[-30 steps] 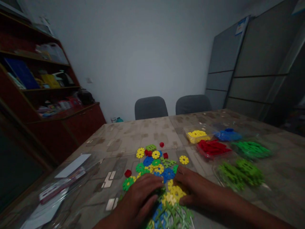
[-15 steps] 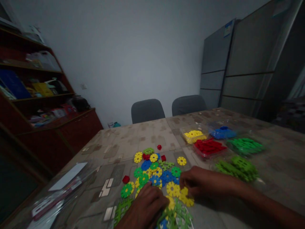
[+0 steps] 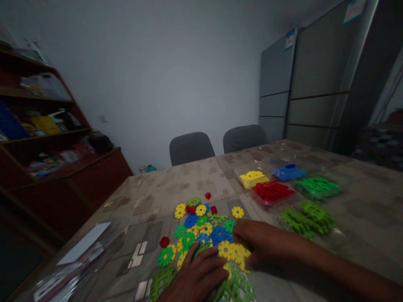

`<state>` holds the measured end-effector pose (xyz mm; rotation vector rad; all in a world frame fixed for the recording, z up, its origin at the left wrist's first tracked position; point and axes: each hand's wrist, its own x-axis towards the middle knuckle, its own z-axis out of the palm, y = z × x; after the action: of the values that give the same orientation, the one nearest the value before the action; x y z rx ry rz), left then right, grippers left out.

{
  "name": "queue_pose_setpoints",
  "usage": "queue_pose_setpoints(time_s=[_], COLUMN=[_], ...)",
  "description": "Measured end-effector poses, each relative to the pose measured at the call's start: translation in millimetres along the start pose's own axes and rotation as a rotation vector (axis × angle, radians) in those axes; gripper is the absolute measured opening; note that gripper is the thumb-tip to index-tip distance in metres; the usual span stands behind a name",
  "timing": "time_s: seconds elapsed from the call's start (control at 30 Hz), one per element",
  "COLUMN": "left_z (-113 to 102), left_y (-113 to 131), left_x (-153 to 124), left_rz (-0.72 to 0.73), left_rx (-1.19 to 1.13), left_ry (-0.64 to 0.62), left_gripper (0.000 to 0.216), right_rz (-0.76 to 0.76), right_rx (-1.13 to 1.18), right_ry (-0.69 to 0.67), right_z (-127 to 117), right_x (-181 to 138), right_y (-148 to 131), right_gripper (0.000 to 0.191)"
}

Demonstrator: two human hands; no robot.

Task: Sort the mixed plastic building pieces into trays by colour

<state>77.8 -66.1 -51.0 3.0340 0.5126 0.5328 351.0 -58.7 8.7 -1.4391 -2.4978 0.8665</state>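
Observation:
A pile of flat plastic building pieces lies on the table before me. Over its near part rests my left hand [image 3: 201, 272], fingers spread and palm down on green lattice pieces [image 3: 234, 287]. On the pile's right side, my right hand [image 3: 255, 241] curls its fingers and thumb around the edge of several yellow notched discs [image 3: 234, 251]; its fingertips are partly hidden. Beyond the hands are blue discs [image 3: 220, 235], green discs [image 3: 188, 239] and a light green piece [image 3: 217, 219]. A lone yellow disc [image 3: 237, 212] lies at the pile's far right.
Clear trays stand at the right, holding yellow pieces [image 3: 252, 178], red pieces [image 3: 273, 191], blue pieces [image 3: 289, 172], green pieces [image 3: 317, 187] and light green pieces [image 3: 308, 219]. A red piece [image 3: 164, 241] lies left of the pile. Plastic packaging [image 3: 75, 260] covers the table's left side.
My left hand's fingers have spread wider over the pile. The right hand has closed in on the yellow discs at its thumb, covering more of them. The view has shifted slightly.

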Motion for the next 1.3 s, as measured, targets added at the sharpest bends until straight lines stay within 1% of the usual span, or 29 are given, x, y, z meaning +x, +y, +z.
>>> queue_pose_setpoints(time_s=[0.1,0.2,0.3,0.4,0.5,0.6,0.7,0.83,0.9,0.97,1.07,1.13,1.2,1.3], left_z=[2.2,4.0,3.5,2.0,1.7,2.3,1.5,-1.5,-1.9,-1.5,-0.5,-0.4,-0.8,-1.5], left_y=[-0.8,-0.6,-1.1,-3.6,-6.6,-8.2,-6.3,1.6,5.1,6.2,3.9,1.9,1.2,2.8], left_x=[1.2,0.6,-1.6,-3.5,-3.2,-1.4,-1.0,-3.4,-4.6,-5.3,-5.6,-5.2,-4.2,-2.2], left_rz=[-0.006,-0.059,-0.058,-0.012,0.009,0.02,0.013,-0.084,-0.122,-0.139,-0.129,-0.117,-0.118,-0.133], left_rx=[-0.03,-0.044,-0.049,-0.064,-0.065,-0.085,-0.138,-0.197,-0.229,-0.254,-0.277,-0.29,-0.302,-0.306], left_ry=[0.04,0.001,-0.004,-0.013,-0.032,-0.037,-0.028,0.037,0.089,0.116,0.12,0.109,0.098,0.126], left_gripper=[0.026,0.024,0.029,0.04,0.046,0.041,0.035,0.038,0.039,0.039,0.04,0.038,0.036,0.032], right_rz=[0.001,-0.01,0.01,0.043,0.012,-0.014,0.024,0.09,0.098,0.084,0.032,0.015,0.036,0.086], right_rx=[-0.044,-0.055,-0.016,0.03,0.058,0.035,-0.026,-0.097,-0.08,-0.04,0.002,0.027,0.05,0.055], right_ry=[0.012,0.031,0.027,0.006,0.006,0.008,0.005,0.028,0.037,0.025,0.019,0.051,0.081,0.084], right_z=[-0.1,1.2,2.4,4.4,5.2,0.4,-7.5,-9.7,-5.5,0.1,7.2,9.3,9.3,7.9], right_x=[-1.4,-1.8,-1.1,2.0,6.1,6.8,3.3,-0.3,0.2,2.0,5.2,6.2,5.9,4.4], right_y=[-2.0,-3.2,-5.8,-7.2,-5.1,-1.2,2.7,8.9,11.5,12.8,11.7,9.1,5.8,2.0], right_gripper=[0.043,0.045,0.042,0.036,0.031,0.027,0.024,0.026,0.029,0.029,0.029,0.035,0.04,0.038])
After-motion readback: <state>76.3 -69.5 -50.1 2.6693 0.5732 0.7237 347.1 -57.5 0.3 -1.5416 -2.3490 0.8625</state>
